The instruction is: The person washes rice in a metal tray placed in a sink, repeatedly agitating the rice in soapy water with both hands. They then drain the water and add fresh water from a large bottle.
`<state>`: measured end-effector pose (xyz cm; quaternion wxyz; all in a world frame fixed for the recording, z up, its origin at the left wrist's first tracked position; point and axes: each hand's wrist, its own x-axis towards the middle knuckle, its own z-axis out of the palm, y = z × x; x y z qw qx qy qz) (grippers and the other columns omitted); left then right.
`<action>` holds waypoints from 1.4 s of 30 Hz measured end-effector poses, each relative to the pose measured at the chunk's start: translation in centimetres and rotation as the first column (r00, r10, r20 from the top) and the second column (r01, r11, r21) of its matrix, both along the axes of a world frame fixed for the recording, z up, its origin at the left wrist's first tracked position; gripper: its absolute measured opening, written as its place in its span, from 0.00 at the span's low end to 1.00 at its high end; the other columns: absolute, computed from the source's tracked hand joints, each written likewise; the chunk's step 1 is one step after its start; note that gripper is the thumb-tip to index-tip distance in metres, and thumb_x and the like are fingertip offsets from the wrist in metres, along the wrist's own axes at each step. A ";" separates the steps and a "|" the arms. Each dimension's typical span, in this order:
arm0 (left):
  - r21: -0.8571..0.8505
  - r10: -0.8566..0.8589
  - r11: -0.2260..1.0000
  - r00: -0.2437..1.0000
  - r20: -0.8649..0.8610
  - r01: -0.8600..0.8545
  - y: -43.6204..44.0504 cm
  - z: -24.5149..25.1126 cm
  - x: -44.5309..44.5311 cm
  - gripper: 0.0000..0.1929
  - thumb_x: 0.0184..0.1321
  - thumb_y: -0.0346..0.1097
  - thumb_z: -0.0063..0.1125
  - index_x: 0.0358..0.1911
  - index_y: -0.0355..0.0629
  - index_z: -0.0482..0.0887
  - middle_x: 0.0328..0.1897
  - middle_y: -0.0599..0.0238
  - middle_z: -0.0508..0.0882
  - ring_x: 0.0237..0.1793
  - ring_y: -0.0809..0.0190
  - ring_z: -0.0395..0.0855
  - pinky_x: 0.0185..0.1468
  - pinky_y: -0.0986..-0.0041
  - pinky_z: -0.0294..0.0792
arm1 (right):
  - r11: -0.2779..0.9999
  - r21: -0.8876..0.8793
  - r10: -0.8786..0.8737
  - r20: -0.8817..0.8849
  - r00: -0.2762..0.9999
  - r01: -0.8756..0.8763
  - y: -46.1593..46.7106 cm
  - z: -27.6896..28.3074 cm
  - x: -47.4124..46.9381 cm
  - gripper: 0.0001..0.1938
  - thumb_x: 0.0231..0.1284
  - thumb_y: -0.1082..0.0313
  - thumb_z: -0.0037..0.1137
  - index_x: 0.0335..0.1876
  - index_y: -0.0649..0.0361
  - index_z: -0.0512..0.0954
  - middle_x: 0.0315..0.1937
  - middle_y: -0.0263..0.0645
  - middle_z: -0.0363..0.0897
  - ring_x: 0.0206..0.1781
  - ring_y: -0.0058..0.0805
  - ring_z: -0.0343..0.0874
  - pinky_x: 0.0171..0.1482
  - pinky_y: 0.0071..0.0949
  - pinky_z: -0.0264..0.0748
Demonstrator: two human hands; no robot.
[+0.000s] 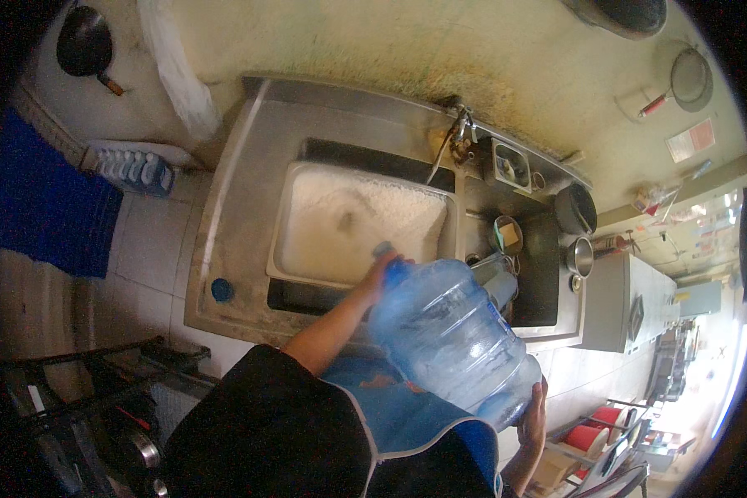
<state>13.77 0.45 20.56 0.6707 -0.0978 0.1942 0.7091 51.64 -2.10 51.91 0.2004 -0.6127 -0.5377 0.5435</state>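
A large clear-blue plastic water jug (454, 330) lies tilted across my front, its neck over a rectangular metal pan (278, 246). My left hand (380, 279) grips the jug near its neck. Against its base, at the lower right, is my right hand (533, 417). The pan sits across the sink's left basin and holds whitish grains like rice (404, 202) under cloudy water (317, 243). Whether water leaves the jug's mouth is hard to tell. A blue round cap (222, 289) lies on the steel counter at the left.
A faucet (464, 127) stands at the back wall. The right basin (535, 292) holds a bowl with a sponge (507, 233) and a metal container (498, 277). A dark pot (576, 208) and steel bowl (579, 256) line its right side. A black rack (99, 373) stands at lower left.
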 end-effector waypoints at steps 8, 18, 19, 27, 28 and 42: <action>0.060 0.006 0.998 1.000 0.029 -0.008 0.1 -0.6 -0.2 0.15 0.60 0.49 0.58 0.40 0.45 0.78 0.47 0.53 0.84 0.46 0.55 0.82 0.54 0.61 0.74 | 1.000 0.029 0.009 0.025 1.000 -0.009 -0.2 0.1 -0.5 0.44 0.64 0.32 0.41 0.74 0.58 0.48 0.67 0.55 0.58 0.66 0.53 0.64 0.57 0.46 0.74; 0.029 0.002 1.000 1.000 -0.003 -0.002 0.2 -0.7 -0.2 0.17 0.54 0.52 0.65 0.36 0.47 0.81 0.46 0.54 0.85 0.45 0.54 0.84 0.55 0.61 0.74 | 1.000 0.019 -0.005 0.025 1.000 0.004 0.0 -0.3 0.0 0.42 0.67 0.34 0.39 0.74 0.59 0.48 0.67 0.55 0.58 0.66 0.51 0.64 0.58 0.45 0.72; 0.033 -0.010 0.999 1.000 -0.003 0.011 0.2 -0.7 -0.3 0.17 0.54 0.52 0.65 0.36 0.47 0.81 0.46 0.54 0.85 0.45 0.54 0.84 0.55 0.61 0.74 | 1.000 0.028 0.001 0.041 0.999 -0.002 0.0 -0.4 0.1 0.41 0.67 0.35 0.39 0.74 0.58 0.48 0.67 0.55 0.58 0.66 0.51 0.64 0.58 0.44 0.72; -0.007 0.018 1.000 0.999 -0.027 -0.019 0.0 0.2 -0.1 0.16 0.61 0.51 0.56 0.39 0.45 0.79 0.45 0.55 0.84 0.44 0.57 0.83 0.48 0.65 0.75 | 0.999 0.042 0.017 0.086 0.996 -0.020 -0.1 -0.2 0.1 0.40 0.68 0.35 0.38 0.74 0.58 0.49 0.65 0.54 0.60 0.64 0.49 0.66 0.56 0.43 0.73; 0.006 0.012 1.000 0.999 -0.030 -0.012 0.1 0.3 -0.2 0.16 0.61 0.51 0.56 0.39 0.45 0.79 0.45 0.55 0.84 0.44 0.56 0.83 0.48 0.65 0.75 | 0.999 0.045 0.016 0.077 0.997 -0.019 -0.1 -0.2 0.1 0.40 0.68 0.35 0.38 0.74 0.58 0.49 0.65 0.54 0.60 0.64 0.49 0.66 0.56 0.43 0.73; 0.039 0.013 0.999 0.999 0.032 -0.015 0.1 -0.2 -0.1 0.15 0.58 0.48 0.60 0.37 0.45 0.79 0.46 0.53 0.84 0.47 0.54 0.82 0.57 0.62 0.72 | 0.999 0.042 0.001 0.054 0.999 -0.003 0.0 0.1 -0.4 0.41 0.66 0.34 0.38 0.75 0.58 0.48 0.67 0.57 0.58 0.65 0.55 0.65 0.53 0.48 0.77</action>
